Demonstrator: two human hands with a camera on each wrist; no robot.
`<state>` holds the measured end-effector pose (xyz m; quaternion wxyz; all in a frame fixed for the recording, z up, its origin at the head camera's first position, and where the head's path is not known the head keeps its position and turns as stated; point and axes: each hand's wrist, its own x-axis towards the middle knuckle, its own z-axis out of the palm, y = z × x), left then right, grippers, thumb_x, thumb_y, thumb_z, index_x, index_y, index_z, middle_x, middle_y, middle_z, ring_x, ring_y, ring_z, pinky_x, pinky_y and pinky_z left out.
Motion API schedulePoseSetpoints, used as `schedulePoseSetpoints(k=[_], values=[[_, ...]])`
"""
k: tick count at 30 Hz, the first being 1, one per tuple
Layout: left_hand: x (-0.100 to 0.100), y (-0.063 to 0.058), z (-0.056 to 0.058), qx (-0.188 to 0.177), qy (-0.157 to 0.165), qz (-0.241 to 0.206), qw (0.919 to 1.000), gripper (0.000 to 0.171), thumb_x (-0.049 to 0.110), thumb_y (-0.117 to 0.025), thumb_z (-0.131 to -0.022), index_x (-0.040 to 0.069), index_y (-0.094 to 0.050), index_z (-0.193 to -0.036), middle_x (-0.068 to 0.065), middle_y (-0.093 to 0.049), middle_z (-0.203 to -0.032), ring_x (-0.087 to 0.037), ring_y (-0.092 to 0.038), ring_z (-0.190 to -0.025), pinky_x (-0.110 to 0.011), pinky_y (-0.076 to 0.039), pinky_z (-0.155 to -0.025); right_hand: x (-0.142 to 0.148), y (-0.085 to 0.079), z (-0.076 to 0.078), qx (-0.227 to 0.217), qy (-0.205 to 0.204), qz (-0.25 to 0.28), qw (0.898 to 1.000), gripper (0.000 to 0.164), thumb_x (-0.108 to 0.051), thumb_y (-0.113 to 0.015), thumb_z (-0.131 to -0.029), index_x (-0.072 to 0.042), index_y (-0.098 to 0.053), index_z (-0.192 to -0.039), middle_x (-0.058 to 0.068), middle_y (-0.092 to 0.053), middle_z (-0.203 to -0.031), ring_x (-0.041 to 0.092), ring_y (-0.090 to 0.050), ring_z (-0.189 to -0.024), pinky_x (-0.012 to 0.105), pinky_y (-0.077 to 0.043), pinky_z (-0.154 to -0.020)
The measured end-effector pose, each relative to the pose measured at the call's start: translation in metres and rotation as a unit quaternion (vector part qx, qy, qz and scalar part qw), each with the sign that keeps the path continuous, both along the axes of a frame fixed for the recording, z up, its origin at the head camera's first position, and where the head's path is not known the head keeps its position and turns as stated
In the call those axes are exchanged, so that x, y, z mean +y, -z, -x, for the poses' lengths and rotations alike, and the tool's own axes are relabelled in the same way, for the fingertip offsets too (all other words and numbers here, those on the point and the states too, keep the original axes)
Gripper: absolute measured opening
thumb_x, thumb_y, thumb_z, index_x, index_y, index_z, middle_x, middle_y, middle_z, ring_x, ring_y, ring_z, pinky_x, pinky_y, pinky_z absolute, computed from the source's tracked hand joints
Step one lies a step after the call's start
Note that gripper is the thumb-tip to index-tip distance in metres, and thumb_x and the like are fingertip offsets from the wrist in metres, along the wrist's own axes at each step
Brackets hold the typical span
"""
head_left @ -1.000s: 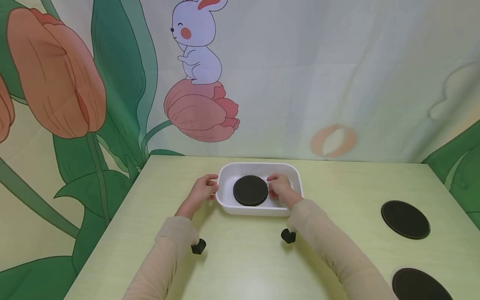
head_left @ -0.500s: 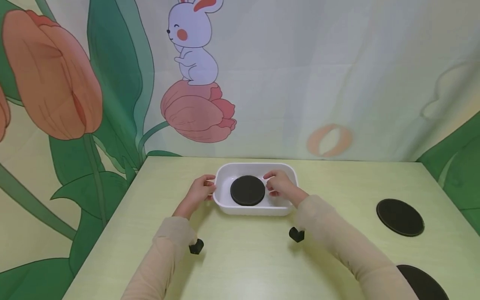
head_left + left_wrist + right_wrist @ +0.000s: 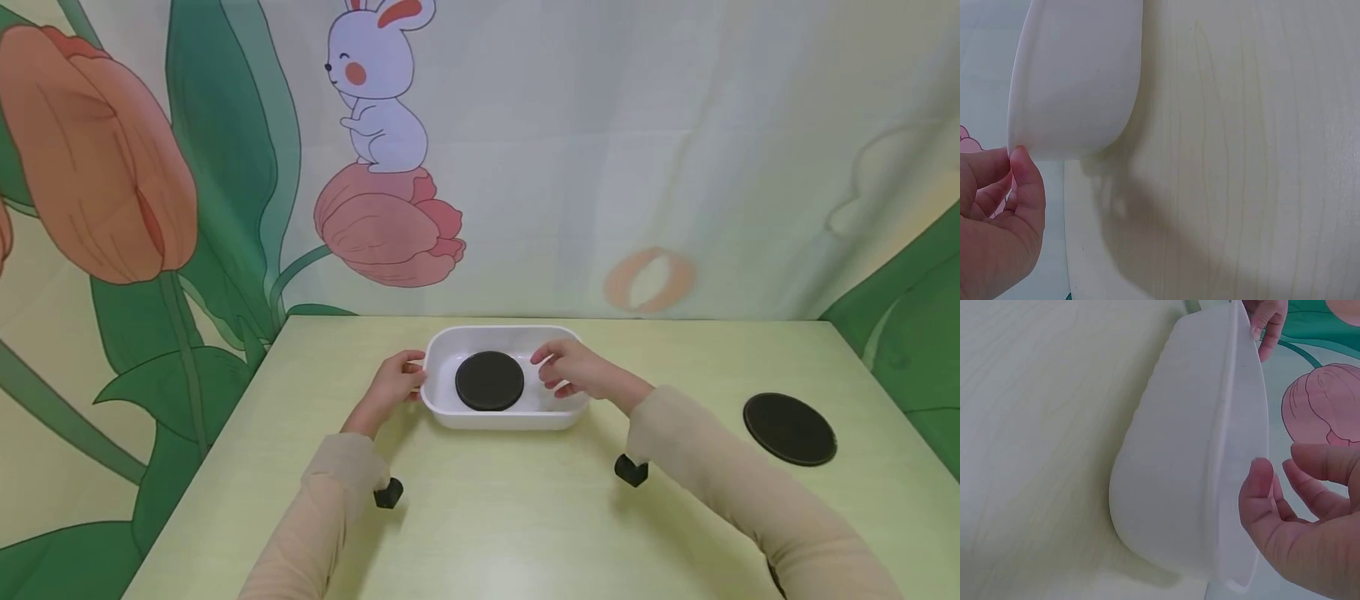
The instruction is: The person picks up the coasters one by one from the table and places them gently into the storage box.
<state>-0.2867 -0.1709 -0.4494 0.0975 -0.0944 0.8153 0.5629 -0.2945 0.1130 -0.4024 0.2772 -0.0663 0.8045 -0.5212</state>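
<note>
A white rectangular tub (image 3: 504,422) with rounded corners stands near the table's back edge. Flat inside it, left of its middle, lies a black round disc (image 3: 490,381). My left hand (image 3: 392,383) pinches the tub's left rim between thumb and fingers, which the left wrist view shows close up. Over the tub's right end hovers my right hand (image 3: 577,369), its fingers loosely bent and apart, holding nothing. In the right wrist view that hand (image 3: 1310,519) is beside the tub's rim, thumb and fingers spread.
Another black round disc (image 3: 790,428) lies on the table (image 3: 495,517) at the right. A further dark edge (image 3: 776,577) shows beside the right sleeve, mostly covered. Behind the table hangs a printed curtain (image 3: 525,167) with a rabbit and tulips.
My right hand has lifted away from the disc inside the tub and drawn right, its fingers opening. The left hand keeps its pinch on the rim. The whole head view has shifted slightly.
</note>
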Motion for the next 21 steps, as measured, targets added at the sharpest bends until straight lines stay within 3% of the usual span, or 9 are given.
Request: schedulePoseSetpoints(k=[8,21], values=[[0.002,0.000,0.001,0.001,0.003,0.000,1.0000,0.037,0.005,-0.048,-0.089,0.006,-0.043,-0.126,-0.012,-0.047,-0.102,-0.028,-0.056,-0.089,-0.031,-0.051,-0.071,0.030,-0.008,-0.008,0.020,-0.059,0.001,0.998,0.028,-0.004,-0.051,-0.083,0.002,-0.047,-0.111,0.005,-0.050,-0.084,0.021,-0.052,-0.076,0.029,-0.048,-0.062],[0.001,-0.004,-0.002,-0.005,0.005,0.009,0.9999,0.037,0.005,-0.047,-0.089,0.006,-0.042,-0.127,-0.013,-0.048,-0.105,-0.027,-0.056,-0.091,-0.023,-0.050,-0.064,0.078,-0.021,-0.027,0.024,-0.067,-0.007,0.997,0.030,-0.009,-0.055,-0.084,0.000,-0.048,-0.112,0.004,-0.052,-0.085,0.021,-0.052,-0.075,0.029,-0.048,-0.062]])
